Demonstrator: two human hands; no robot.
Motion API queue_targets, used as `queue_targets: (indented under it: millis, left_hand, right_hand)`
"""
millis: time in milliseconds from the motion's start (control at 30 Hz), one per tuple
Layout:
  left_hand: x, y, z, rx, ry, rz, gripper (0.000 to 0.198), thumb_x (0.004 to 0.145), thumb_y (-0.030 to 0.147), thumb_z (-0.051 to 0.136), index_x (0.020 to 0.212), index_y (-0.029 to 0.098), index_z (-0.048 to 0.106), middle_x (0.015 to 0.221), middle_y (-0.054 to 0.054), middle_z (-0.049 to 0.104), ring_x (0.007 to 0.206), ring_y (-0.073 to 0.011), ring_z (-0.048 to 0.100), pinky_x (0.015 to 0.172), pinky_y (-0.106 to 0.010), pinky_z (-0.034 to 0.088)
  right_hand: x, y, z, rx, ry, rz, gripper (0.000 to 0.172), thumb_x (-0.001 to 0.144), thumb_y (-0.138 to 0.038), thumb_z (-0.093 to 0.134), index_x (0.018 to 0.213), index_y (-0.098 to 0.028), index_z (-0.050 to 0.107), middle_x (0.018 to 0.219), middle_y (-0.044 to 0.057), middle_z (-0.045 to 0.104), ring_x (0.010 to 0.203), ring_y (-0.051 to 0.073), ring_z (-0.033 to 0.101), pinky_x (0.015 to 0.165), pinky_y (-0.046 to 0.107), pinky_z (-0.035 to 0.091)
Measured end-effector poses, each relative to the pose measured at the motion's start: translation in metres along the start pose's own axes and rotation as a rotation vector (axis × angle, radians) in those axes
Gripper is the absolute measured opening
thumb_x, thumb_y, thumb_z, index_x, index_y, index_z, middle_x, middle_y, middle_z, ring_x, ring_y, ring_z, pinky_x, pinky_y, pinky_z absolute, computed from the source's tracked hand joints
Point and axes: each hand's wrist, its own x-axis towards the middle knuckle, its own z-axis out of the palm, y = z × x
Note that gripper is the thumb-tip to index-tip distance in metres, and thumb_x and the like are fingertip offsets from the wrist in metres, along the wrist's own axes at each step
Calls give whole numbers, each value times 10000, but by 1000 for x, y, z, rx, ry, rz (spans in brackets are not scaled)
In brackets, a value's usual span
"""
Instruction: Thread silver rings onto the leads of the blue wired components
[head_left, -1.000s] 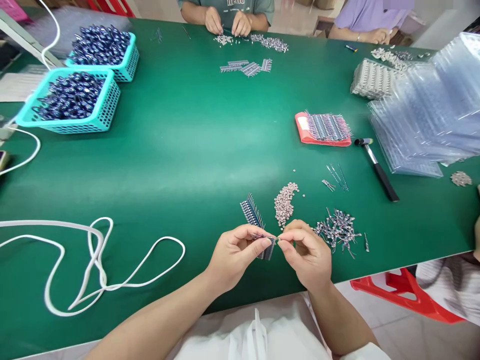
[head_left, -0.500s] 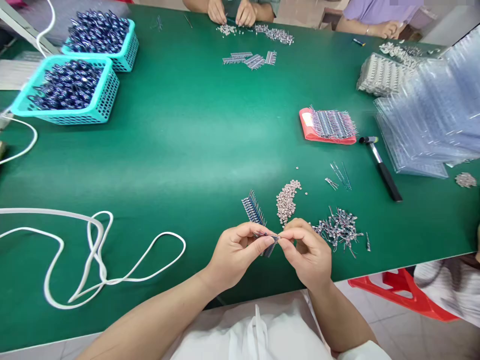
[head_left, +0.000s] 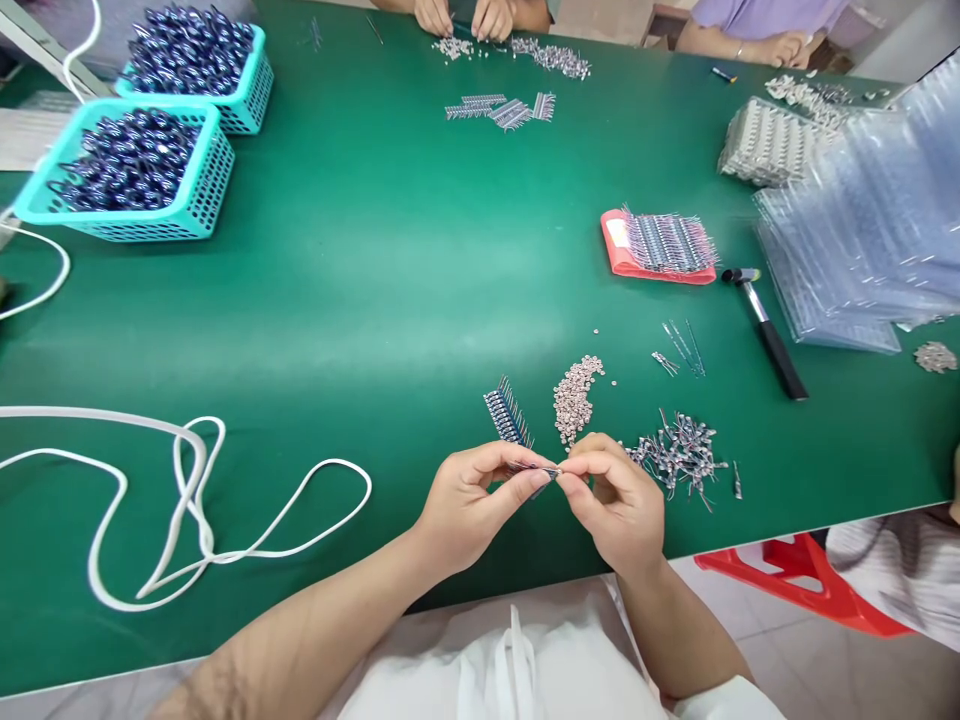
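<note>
My left hand is closed, thumb and forefinger pinching a small dark part with thin metal leads. Facing it, my right hand is closed too, its fingertips pressed together at the part's right end; whatever tiny thing lies between them is hidden. Just beyond my left fingers lies a comb-like strip of small dark parts with pins. A pile of small pale beads sits beyond my right hand. To its right is a heap of small parts with wire leads.
White cord lies looped at left. Two turquoise baskets hold dark glossy pieces. At right are a hammer, a red pack with pinned parts and stacked clear plastic trays. Other people's hands work across the green table.
Both hands stay together in nearly the same pinch. A piece of pinned strip that showed below my fingertips is now mostly hidden. The whole view has shifted slightly.
</note>
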Motion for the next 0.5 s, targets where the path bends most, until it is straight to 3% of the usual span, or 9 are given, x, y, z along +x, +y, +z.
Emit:
queue_targets:
  millis: [267,500]
  left_hand:
    - [1,4,-3,91,-24,42,99,845,233,731,875,148,772,844,-72,785,747,-160,713,714,-251,585]
    - [0,1,-2,28,-61,-13,119,862,256,715,873,145,757,764,-52,733,666,-145,674,648,-256,565]
  right_hand:
    - [1,1,-1,38,-25,49,170,870,-109,645,928,-264,683,813,1,599,761,155,568,666,294,451]
    - [-1,1,-2,54,-32,63,146,870,-124,652,913,-261,676,808,3,591,757,156,561,658,293,449]
